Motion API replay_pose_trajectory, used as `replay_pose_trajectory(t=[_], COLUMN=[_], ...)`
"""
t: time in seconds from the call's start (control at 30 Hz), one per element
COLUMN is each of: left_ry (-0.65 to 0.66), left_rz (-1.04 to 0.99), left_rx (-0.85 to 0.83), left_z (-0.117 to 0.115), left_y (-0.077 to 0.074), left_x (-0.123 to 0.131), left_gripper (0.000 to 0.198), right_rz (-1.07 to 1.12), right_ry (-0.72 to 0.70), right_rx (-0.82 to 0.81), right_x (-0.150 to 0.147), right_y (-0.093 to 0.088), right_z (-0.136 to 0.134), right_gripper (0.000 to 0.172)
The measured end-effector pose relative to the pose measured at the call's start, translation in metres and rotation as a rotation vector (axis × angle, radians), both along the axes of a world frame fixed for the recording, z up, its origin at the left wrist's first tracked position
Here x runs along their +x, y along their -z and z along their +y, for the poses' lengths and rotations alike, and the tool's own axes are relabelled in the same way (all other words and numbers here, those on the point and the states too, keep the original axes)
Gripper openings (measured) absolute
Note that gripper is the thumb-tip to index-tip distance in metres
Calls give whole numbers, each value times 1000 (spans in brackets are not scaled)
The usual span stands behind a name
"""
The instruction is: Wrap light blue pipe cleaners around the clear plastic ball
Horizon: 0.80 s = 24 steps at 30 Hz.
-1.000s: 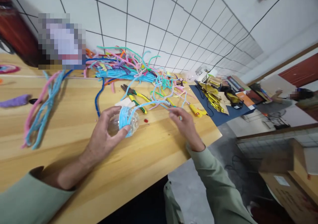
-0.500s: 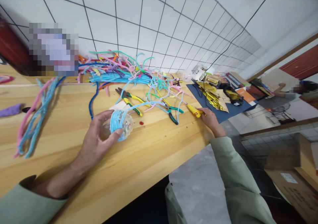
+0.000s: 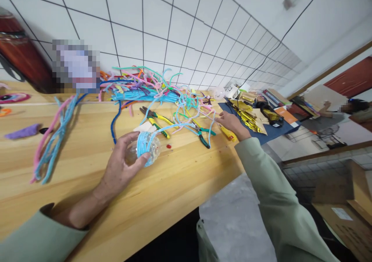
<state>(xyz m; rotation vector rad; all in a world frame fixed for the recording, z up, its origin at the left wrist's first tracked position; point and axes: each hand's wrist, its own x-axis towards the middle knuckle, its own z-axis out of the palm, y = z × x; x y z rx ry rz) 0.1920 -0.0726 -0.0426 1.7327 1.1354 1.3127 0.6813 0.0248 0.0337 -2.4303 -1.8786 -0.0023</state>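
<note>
My left hand [image 3: 123, 157] grips a clear round plastic piece [image 3: 156, 147] wrapped in light blue pipe cleaner [image 3: 143, 147]. A strand of the pipe cleaner runs right from it across the table. My right hand [image 3: 231, 124] is stretched out over a yellow-handled tool [image 3: 228, 133], its fingertips close to thin pipe cleaner ends; contact there cannot be made out. Green-and-black pliers [image 3: 205, 140] lie to the left of that hand, partly under strands. Yellow-and-green cutting pliers [image 3: 159, 124] rest behind the clear piece.
A tangled pile of coloured pipe cleaners [image 3: 145, 93] lies along the tiled wall. Pink and blue pipe cleaners [image 3: 56, 138] and a purple piece [image 3: 23, 131] are at left. A dark red flask [image 3: 26, 56] stands behind. Gold foil [image 3: 247, 114] lies on a blue sheet [image 3: 263, 138] at right.
My right hand has come off the yellow tool's handle and moved left, towards the pipe cleaner ends. My left hand still holds the wrapped clear piece. The whole view has shifted slightly.
</note>
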Motion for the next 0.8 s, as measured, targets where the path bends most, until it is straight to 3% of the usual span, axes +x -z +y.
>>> replay_pose_trajectory(t=[0.2,0.33,0.5,0.57,0.67,0.8], left_ry=[-20,-5,15,12,7,12], left_rz=[28,16,15,9,2,7], left_rx=[6,-21,-22,-15,0,16], left_z=[-2,-3,-6,-6,-6,-6], left_y=[-1,-1,-4,-5,-5,-5], left_x=[2,2,3,3,4,5], left_gripper=[57,58,58,58,57,57], right_rz=[-23,-24,13,39,87,128], right_ry=[-41,-68,-148,-205,-308,-416], right_rx=[-120,-57,73,122,128,99], right_x=[-32,-51,-91,-107,-125,-130], right_y=[10,14,10,6,3,-1], right_z=[68,113,175,194,208,201], right_gripper=[34,43,26,29,34,33])
